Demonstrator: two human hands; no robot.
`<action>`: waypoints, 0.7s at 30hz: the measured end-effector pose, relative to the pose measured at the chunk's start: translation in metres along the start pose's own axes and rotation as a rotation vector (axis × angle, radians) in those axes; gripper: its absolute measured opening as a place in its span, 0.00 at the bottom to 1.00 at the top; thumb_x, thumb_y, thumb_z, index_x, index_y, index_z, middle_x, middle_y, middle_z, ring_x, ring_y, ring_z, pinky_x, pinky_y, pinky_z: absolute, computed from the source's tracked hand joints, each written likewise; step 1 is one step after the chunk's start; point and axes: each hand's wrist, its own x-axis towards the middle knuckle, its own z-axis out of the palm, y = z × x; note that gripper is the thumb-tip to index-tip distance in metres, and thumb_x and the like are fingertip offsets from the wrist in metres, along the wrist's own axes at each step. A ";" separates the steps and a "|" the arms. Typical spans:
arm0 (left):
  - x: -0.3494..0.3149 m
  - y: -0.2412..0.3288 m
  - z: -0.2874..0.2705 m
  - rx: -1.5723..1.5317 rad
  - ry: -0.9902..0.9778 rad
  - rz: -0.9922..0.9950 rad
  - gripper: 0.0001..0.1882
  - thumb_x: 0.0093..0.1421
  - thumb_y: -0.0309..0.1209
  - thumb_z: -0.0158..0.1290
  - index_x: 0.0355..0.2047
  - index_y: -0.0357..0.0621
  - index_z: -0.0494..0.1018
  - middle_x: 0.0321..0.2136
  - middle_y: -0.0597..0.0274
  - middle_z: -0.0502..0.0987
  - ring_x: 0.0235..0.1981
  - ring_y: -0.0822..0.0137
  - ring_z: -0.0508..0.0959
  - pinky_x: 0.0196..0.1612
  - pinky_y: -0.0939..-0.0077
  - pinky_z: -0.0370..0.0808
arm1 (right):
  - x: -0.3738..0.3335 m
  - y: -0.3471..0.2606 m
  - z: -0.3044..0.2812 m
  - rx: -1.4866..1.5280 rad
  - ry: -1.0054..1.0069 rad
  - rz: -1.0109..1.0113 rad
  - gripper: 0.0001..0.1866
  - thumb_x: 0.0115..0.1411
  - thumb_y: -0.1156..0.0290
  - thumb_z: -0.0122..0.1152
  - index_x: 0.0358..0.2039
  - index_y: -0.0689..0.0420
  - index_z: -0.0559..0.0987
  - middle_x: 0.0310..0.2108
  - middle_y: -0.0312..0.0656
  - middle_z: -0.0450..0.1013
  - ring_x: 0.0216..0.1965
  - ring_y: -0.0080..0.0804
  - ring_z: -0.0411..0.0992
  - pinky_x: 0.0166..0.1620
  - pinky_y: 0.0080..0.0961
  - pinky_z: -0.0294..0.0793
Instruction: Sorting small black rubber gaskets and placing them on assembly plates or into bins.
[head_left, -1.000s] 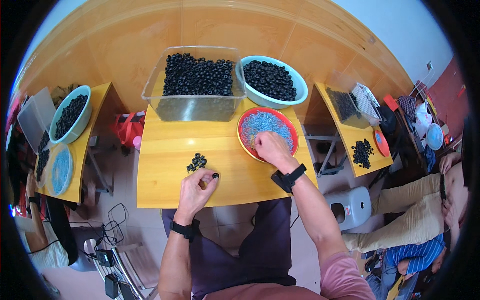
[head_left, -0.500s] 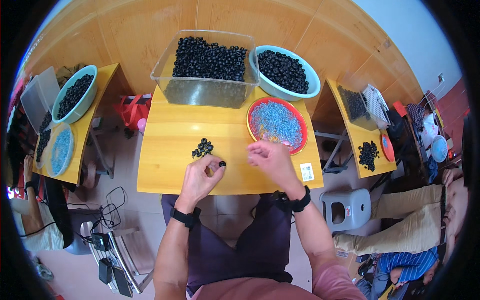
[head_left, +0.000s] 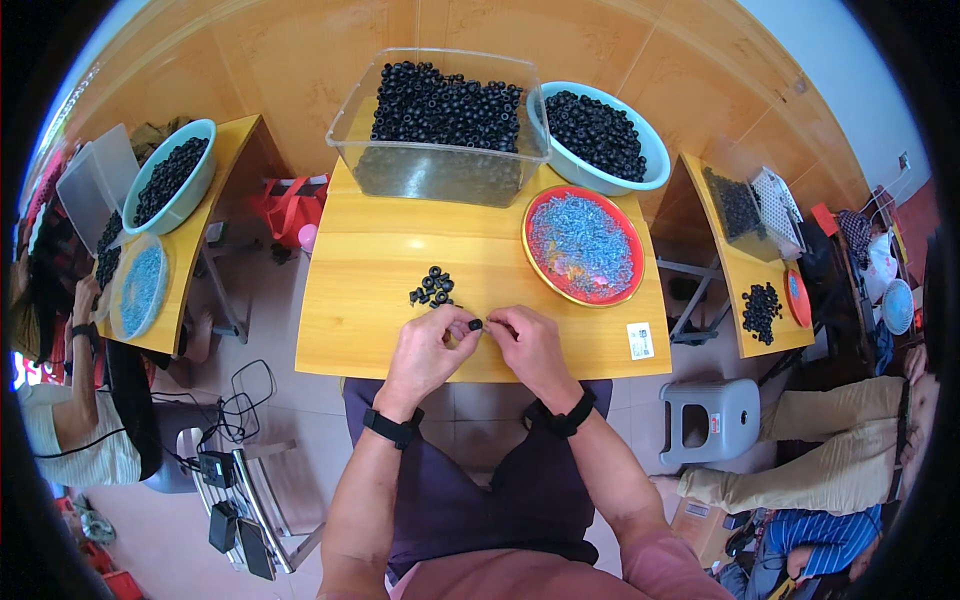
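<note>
So the small black ring-shaped piece [head_left: 475, 325] is pinched between the left hand's [head_left: 430, 345] thumb and index finger, above the table's [head_left: 370, 240] near edge. The right hand [head_left: 530, 345] is just beside it at 3 o'clock, fingertips bunched; can't tell if they're clamped on anything or if the 2 hands touch. Clock centred on that piece: loose pile of black rings [head_left: 433, 287] near 10, red dish [head_left: 636, 250] of tiny blue bits [head_left: 575, 235] at 2, white printed card [head_left: 640, 341] at 3. Farther out, clear plastic bin [head_left: 440, 175] of black rings around 12, teal basin [head_left: 655, 160] of more at 1.
</note>
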 end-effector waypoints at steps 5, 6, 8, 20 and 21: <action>-0.002 0.001 0.001 0.061 0.007 0.027 0.09 0.56 0.27 0.65 0.35 0.37 0.78 0.23 0.60 0.78 0.23 0.72 0.77 0.29 0.77 0.75 | 0.001 0.005 0.004 0.027 0.084 -0.021 0.05 0.56 0.75 0.68 0.32 0.63 0.83 0.29 0.50 0.80 0.30 0.44 0.79 0.34 0.33 0.77; -0.002 0.001 0.002 0.061 0.007 0.027 0.09 0.56 0.27 0.65 0.35 0.37 0.78 0.23 0.60 0.78 0.23 0.72 0.77 0.29 0.77 0.75 | 0.001 0.005 0.003 0.027 0.084 -0.021 0.05 0.56 0.75 0.68 0.32 0.63 0.83 0.29 0.50 0.80 0.30 0.44 0.79 0.34 0.33 0.77; -0.002 0.000 0.003 0.102 0.021 0.053 0.09 0.56 0.27 0.64 0.36 0.37 0.78 0.24 0.58 0.78 0.23 0.70 0.78 0.28 0.75 0.76 | 0.002 0.003 0.002 0.011 0.087 -0.052 0.04 0.57 0.76 0.67 0.32 0.63 0.83 0.28 0.48 0.80 0.27 0.39 0.79 0.32 0.30 0.76; -0.001 0.000 0.002 0.142 0.002 0.130 0.09 0.56 0.25 0.62 0.38 0.39 0.78 0.26 0.56 0.78 0.24 0.65 0.79 0.30 0.72 0.78 | 0.000 -0.021 -0.012 0.293 -0.099 0.223 0.06 0.62 0.78 0.64 0.38 0.67 0.82 0.27 0.41 0.81 0.26 0.22 0.79 0.31 0.20 0.77; -0.001 0.001 0.000 0.141 0.005 0.131 0.09 0.56 0.25 0.62 0.38 0.39 0.78 0.26 0.56 0.78 0.24 0.65 0.79 0.30 0.72 0.78 | 0.001 -0.023 -0.013 0.292 -0.100 0.221 0.06 0.62 0.78 0.64 0.38 0.67 0.82 0.27 0.41 0.81 0.26 0.22 0.79 0.31 0.20 0.77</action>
